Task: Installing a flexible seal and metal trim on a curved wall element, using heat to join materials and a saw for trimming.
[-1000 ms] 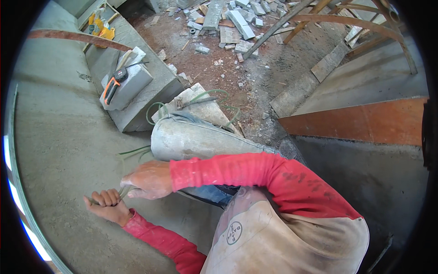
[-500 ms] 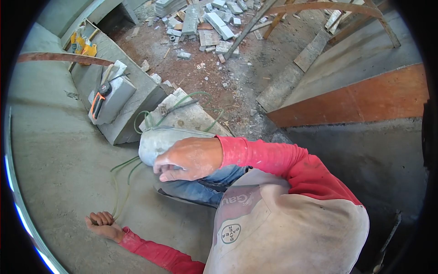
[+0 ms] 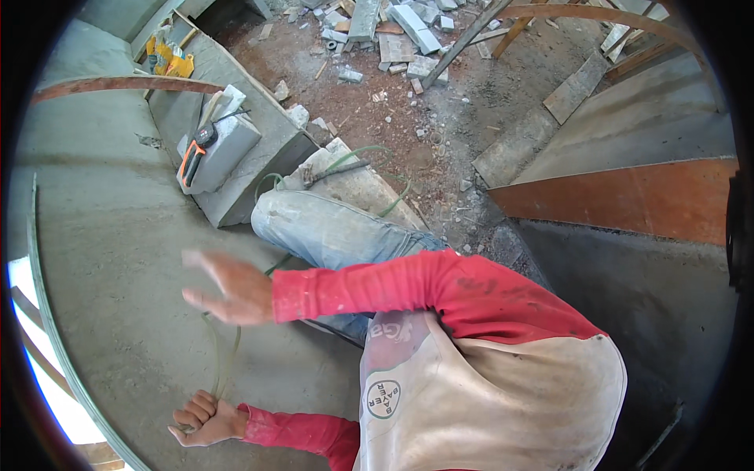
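Note:
At the lower left, my left hand (image 3: 210, 420) is closed around a thin green hose (image 3: 236, 343), which rises from the fist as two strands. Above it, my right hand (image 3: 236, 292) reaches across my bent leg (image 3: 330, 224), blurred by motion, with thumb and fingers apart and nothing visible in it. The hose passes behind the right hand and forearm. More of it lies in loops beyond my knee on a pale slab (image 3: 373, 192), beside a dark stick (image 3: 339, 170).
A white block (image 3: 236, 144) on a grey ledge carries an orange-and-black hand tool (image 3: 191, 165) and a tape measure (image 3: 206, 137). Behind are a yellow bag (image 3: 169, 59) and a bent wooden strip (image 3: 118, 85). Broken blocks (image 3: 416, 27) litter the floor; a reddish-brown board (image 3: 628, 198) stands right.
My right hand has swept left and slightly down from over my knee, its fingers spreading. My left hand keeps the hose and sits a little lower and farther right. The whole view has shifted.

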Available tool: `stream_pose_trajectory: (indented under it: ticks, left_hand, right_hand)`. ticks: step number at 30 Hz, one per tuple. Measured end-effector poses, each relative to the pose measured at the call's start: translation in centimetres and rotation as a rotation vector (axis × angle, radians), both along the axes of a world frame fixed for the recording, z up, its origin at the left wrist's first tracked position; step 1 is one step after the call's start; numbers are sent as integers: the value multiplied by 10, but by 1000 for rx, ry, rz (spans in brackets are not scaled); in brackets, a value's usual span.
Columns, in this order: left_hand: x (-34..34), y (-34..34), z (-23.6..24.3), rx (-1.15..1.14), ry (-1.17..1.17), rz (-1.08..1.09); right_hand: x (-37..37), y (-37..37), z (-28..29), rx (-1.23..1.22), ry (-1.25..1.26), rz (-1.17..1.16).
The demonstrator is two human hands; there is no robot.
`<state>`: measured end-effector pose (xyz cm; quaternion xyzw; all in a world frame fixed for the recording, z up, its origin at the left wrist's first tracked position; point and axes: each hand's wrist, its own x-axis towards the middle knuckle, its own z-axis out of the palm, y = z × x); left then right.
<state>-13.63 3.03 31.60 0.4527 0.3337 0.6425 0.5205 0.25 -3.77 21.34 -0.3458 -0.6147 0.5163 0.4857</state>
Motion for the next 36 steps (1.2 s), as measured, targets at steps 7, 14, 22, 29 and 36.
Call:
stream_pose_trajectory:
  ticks: [7, 14, 22, 29, 36]
  left_hand:
    - [37, -9, -12, 46, 157, -39]
    - [35, 0, -19, 1, 180, -117]
    - [74, -5, -16, 67, 290, -164]
    - [100, -11, -6, 105, 320, -150]
    - [69, 3, -9, 21, 284, 6]
  right_hand:
    - [-36, 9, -46, 389, -80, -511]
    - [29, 6, -41, -29, 107, -598]
    - [28, -1, -33, 5, -100, -213]
    - [-14, -28, -41, 335, -161, -392]
    - [46, -14, -42, 67, -187, -717]
